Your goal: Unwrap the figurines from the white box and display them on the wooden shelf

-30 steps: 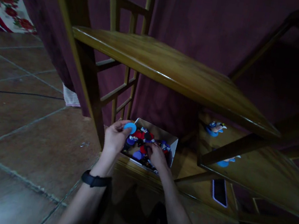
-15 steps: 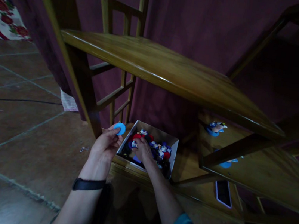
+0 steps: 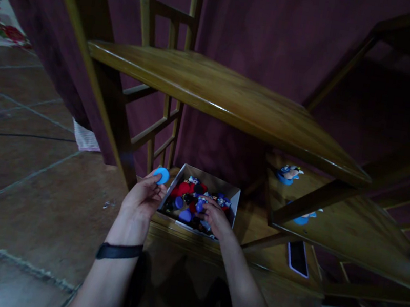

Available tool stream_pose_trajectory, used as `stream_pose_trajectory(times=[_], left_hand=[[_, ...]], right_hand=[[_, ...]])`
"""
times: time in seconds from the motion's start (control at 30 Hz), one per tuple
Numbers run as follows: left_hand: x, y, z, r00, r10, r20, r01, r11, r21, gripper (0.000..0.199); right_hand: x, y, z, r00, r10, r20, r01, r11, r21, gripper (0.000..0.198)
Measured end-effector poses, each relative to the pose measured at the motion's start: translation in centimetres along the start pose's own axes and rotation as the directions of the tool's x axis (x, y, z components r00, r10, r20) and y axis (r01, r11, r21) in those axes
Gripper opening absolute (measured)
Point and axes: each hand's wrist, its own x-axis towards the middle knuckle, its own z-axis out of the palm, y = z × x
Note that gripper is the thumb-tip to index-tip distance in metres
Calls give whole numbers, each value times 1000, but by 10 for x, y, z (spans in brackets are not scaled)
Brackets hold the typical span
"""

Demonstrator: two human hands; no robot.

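Observation:
My left hand (image 3: 144, 193) pinches a flat light-blue disc (image 3: 161, 175) between thumb and fingers, just left of an open cardboard box (image 3: 234, 199). Inside the box lie small toy figures and round pieces in red, black, purple and white. My right hand (image 3: 216, 217) reaches into the right half of the box. Its thumb and fingers close around a small blue-and-white figure (image 3: 201, 204); the grip is dim and partly hidden. A purple round piece (image 3: 185, 216) lies near the box's front wall.
Above the box juts a wooden shelf (image 3: 230, 95). Blue-based figures (image 3: 289, 174) stand on a lower shelf (image 3: 343, 217) to the right. A phone (image 3: 298, 258) lies on the bottom board. A slanting wooden post (image 3: 111, 107) rises at left, before a purple curtain (image 3: 256, 26).
My right hand has moved right within the box, uncovering red and purple pieces on the left. My left hand still holds the disc. The view has shifted slightly right.

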Motion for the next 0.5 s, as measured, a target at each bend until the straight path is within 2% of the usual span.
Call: stream_pose_trajectory(times=[0.07,0.13,0.33,0.5], left_hand=[[1,0,-1,1000,-3,8,3,1000,-10,23],[2,1,-2,1000,-4,14,4,1000,-15,22],[2,1,-1,1000,-7,20,7,1000,-20,21],[1,1,-1,1000,-17,8,17,999,-27,22]], right_hand=[[-1,-4,1,1000,6,20,-8,998,70,35],[-1,-8,3,1000,-18,-14,19,995,98,36],[5,-11,11,992,-65,-112,76,993,91,46],[7,-8,11,988,-53,-144,68,992,105,41]])
